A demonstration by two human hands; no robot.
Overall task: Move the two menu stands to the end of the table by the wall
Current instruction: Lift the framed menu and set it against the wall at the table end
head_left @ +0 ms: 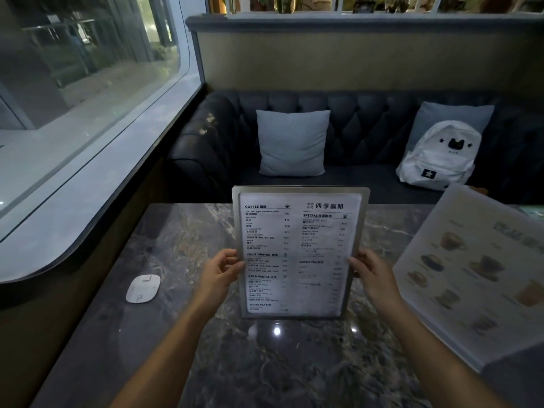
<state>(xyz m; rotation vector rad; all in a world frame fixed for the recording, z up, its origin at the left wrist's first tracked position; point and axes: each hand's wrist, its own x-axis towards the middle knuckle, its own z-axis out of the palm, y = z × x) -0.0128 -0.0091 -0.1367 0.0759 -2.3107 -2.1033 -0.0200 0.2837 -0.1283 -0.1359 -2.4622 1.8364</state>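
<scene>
Dark marble café table beside a window at the frame's left, tufted sofa behind. Lower left: white coaster-like disc. Centre: upright text menu stand, left hand and right hand gripping its opposite edges. Right: picture menu stand, tilted, untouched.
</scene>
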